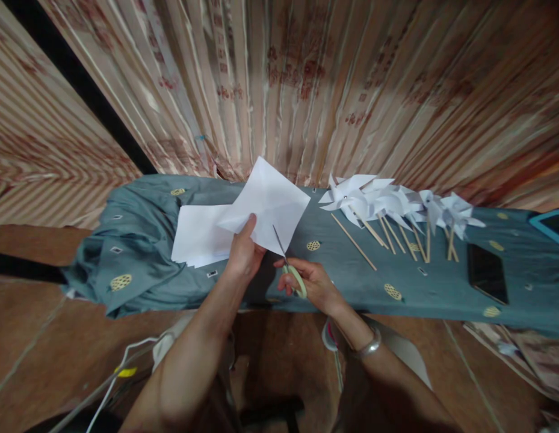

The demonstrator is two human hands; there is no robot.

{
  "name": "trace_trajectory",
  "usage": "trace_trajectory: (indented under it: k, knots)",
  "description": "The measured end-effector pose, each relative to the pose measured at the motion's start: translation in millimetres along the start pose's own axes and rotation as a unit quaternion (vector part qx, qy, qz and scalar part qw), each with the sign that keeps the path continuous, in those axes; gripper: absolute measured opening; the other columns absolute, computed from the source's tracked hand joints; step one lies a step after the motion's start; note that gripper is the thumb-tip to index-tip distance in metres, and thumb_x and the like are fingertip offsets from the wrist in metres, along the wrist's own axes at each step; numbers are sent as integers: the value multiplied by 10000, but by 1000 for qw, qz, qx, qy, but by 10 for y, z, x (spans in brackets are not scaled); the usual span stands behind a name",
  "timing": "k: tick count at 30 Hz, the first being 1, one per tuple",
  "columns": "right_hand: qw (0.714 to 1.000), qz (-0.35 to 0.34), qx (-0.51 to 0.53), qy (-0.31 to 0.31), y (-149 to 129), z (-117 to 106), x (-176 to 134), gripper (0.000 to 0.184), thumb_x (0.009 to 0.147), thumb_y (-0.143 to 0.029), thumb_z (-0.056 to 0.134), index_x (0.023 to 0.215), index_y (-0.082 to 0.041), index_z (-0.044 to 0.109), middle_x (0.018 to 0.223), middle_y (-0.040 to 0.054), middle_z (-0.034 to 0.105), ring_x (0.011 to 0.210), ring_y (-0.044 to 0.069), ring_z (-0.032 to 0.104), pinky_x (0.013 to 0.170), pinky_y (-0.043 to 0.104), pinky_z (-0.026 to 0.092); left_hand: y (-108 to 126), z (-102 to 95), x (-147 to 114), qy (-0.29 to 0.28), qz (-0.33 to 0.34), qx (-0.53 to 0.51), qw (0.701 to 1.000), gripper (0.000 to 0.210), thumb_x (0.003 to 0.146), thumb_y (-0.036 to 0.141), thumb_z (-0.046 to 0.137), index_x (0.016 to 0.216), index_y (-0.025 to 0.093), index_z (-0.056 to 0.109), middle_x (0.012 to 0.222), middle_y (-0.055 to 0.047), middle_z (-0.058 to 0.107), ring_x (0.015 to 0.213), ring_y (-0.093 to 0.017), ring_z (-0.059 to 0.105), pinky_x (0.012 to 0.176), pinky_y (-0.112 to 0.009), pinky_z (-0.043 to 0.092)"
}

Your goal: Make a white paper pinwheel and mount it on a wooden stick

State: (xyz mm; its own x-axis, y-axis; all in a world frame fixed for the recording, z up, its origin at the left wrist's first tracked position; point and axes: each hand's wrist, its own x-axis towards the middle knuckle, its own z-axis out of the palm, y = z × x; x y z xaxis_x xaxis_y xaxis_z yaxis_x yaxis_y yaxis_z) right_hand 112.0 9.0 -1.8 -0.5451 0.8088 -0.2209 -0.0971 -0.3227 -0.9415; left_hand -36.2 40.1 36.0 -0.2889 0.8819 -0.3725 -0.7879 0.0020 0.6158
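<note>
My left hand (245, 251) pinches a square sheet of white paper (272, 195) by its lower left part, thumb on top, holding it up over the table. In my right hand (313, 282) are scissors (297, 281) with pale green handles. Their blade lies at the paper's lower corner, pointing up toward its middle; the other blade is hidden. A stack of white paper (200, 231) lies left of my left hand, partly covered by the raised sheet. Several white paper pinwheels (392, 201) on wooden sticks lie to the right, with a loose wooden stick (354, 242) nearest my right hand.
A grey-green cloth with yellow pineapple prints (392, 292) covers the narrow table. A dark phone (487, 273) lies on the right, and a blue-edged object (550, 225) sits at the far right edge. Behind hangs a pleated curtain (279, 90). A white cable (121, 367) runs below left.
</note>
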Motion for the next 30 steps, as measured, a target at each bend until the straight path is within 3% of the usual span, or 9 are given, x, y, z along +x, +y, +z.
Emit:
trace_trajectory:
  k: [17,25,30]
  knots:
    - [1000,4,-2,27,-1,6,15,554,590,-558,839,948,-162,690,627,-6,696,478,74,534,479,213,398,-39,17,-48,-4,-14,28,1000,197,900,191,572,1065,120,652,918,-96,759,865,-225,728,809,-322,572]
    - [999,-5,-22,31,20,27,21,523,644,-562,804,952,-159,676,620,-9,680,479,77,531,490,219,403,-31,15,-43,-8,-16,30,999,195,904,209,567,1058,124,649,898,-86,753,839,-215,721,808,-320,566]
    - [999,-11,-32,27,14,16,32,491,659,-530,800,948,-154,677,653,13,698,506,91,546,493,220,404,-66,15,-48,-3,-12,43,999,188,904,216,563,1047,129,648,766,-46,720,727,-198,702,748,-308,558]
